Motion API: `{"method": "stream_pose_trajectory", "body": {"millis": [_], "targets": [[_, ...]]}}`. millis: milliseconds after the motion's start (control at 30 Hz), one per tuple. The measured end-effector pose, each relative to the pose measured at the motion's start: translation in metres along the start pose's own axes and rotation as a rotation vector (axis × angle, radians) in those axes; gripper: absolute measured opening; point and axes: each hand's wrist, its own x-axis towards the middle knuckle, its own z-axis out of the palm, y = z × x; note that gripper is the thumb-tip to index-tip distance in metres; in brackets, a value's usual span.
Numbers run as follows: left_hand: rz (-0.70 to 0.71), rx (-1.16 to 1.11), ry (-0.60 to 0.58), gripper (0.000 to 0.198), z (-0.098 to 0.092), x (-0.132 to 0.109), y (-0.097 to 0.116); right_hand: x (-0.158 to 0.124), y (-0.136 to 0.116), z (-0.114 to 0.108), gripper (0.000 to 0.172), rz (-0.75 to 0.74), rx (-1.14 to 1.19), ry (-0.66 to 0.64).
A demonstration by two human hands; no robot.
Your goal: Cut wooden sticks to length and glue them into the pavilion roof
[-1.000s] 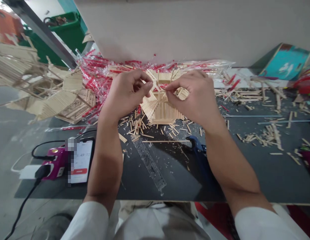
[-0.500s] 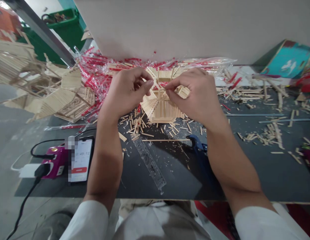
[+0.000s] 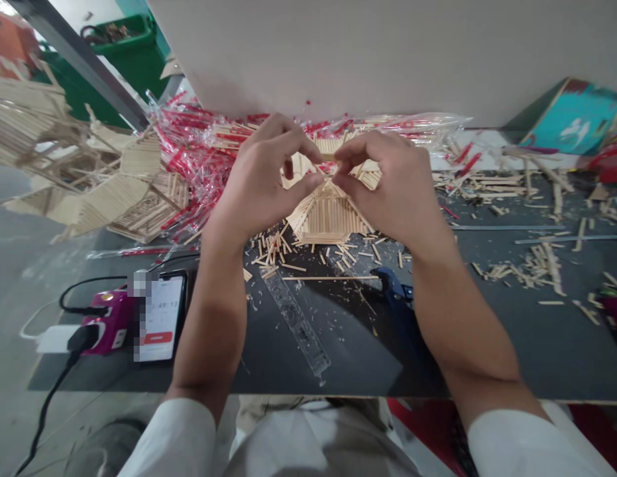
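Note:
A small model of pale wooden sticks [image 3: 324, 220], with slanted ribbed roof panels, stands on the dark tabletop in front of me. My left hand [image 3: 273, 175] comes in from its left, fingers curled, with thumb and forefinger closed at the model's upper part. From the other side my right hand [image 3: 382, 182] pinches the same upper part with thumb and forefinger. The two sets of fingertips almost meet. They hide the exact joint between them, and any small stick there I cannot make out. Short cut stick pieces [image 3: 276, 248] lie around the model's base.
Blue-handled cutters [image 3: 400, 305], a clear plastic ruler [image 3: 298, 321] and one long thin stick [image 3: 333, 278] lie nearer me. A phone [image 3: 164, 318] and purple power adapter [image 3: 107, 321] are left. A larger stick structure [image 3: 104, 192] stands far left; red-and-clear wrappers [image 3: 199, 152] lie behind.
My left hand has moved right and slightly up, bringing its fingertips to the model's top beside the right hand's. My right hand has shifted only slightly and its fingers have parted a little.

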Motion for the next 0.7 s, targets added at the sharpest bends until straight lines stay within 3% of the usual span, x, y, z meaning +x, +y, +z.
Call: {"method": "stream_pose_trajectory", "body": {"millis": [300, 700], "targets": [[0.137, 0.050, -0.043, 0.021, 0.012, 0.001, 0.005, -0.001, 0.001, 0.000, 0.024, -0.040, 0.088, 0.033], [0.081, 0.087, -0.009, 0.022, 0.021, 0.003, 0.018, 0.000, 0.002, 0.000, 0.019, 0.047, 0.082, -0.032]]}}
